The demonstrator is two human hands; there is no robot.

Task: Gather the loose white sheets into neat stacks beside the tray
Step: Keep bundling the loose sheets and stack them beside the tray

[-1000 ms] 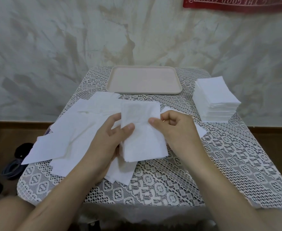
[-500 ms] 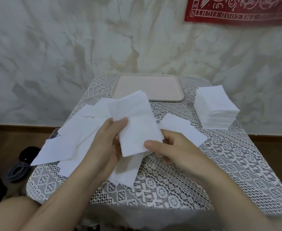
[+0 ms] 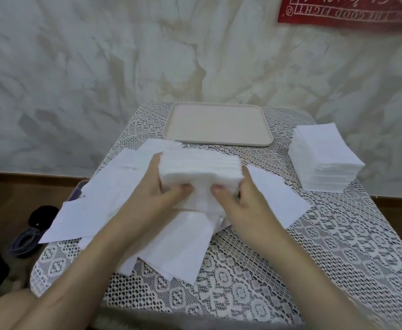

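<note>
1. Head view, and the action is dead centre on the table: a thick bundle of soft white sheets (image 3: 200, 170) is up off the cloth, its layered top edge facing the camera.
2. The left hand (image 3: 157, 194) clamps the bundle at its nine o'clock side. The thumb presses flat on the near face, and the other fingers wrap round behind, out of sight.
3. The right hand (image 3: 240, 198) mirrors it at the three o'clock side, thumb on the near face and fingers curled round the far side.
4. The two thumbs come close on the front of the bundle, with a small gap between them.
5. Under and around the hands, loose white sheets (image 3: 114, 194) lie fanned and overlapping from nine o'clock round to six o'clock. Some reach past the table's left edge.
6. One single white sheet (image 3: 276, 194) lies flat just beside the right hand, at three o'clock.
7. At twelve o'clock sits the flat beige rectangular tray (image 3: 219, 123), apart from the bundle.
8. At two o'clock, to the right of the tray, stands a tall squared stack of white sheets (image 3: 323, 158), edges lined up.
9. A white lace tablecloth (image 3: 242, 270) covers the table.
10. Behind is a mottled grey-white wall (image 3: 100, 67), with a red banner with white lettering (image 3: 352, 13) at one o'clock in the frame. Dark coiled items (image 3: 26, 239) lie on the floor at eight o'clock.
</note>
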